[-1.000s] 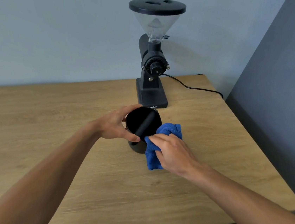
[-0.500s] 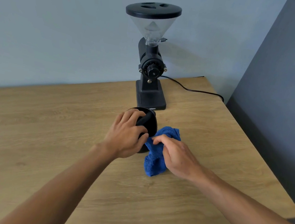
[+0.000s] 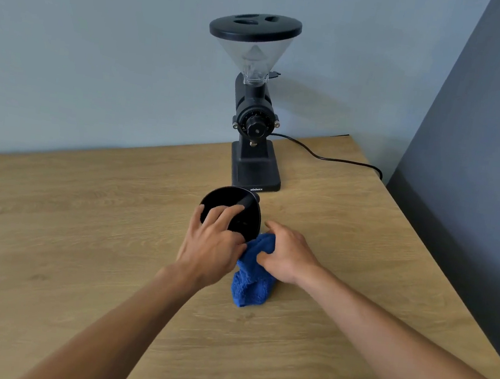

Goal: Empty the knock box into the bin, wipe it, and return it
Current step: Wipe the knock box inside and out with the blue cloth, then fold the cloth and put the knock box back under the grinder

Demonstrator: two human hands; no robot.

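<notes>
Knock box [image 3: 241, 216] sits on the desk [image 3: 81, 232], left hand [image 3: 209, 244] fingers gripping its rim; right hand [image 3: 286, 255] fingers clutch the blue cloth [image 3: 252, 280] beside it.

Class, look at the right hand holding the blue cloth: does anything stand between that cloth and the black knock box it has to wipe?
Nothing visible does. The blue terry cloth, bunched in the right hand, lies against the near side of the round black knock box. The left hand steadies the box from its near-left rim, with fingers reaching into its opening, beside the cloth, not between.
</notes>
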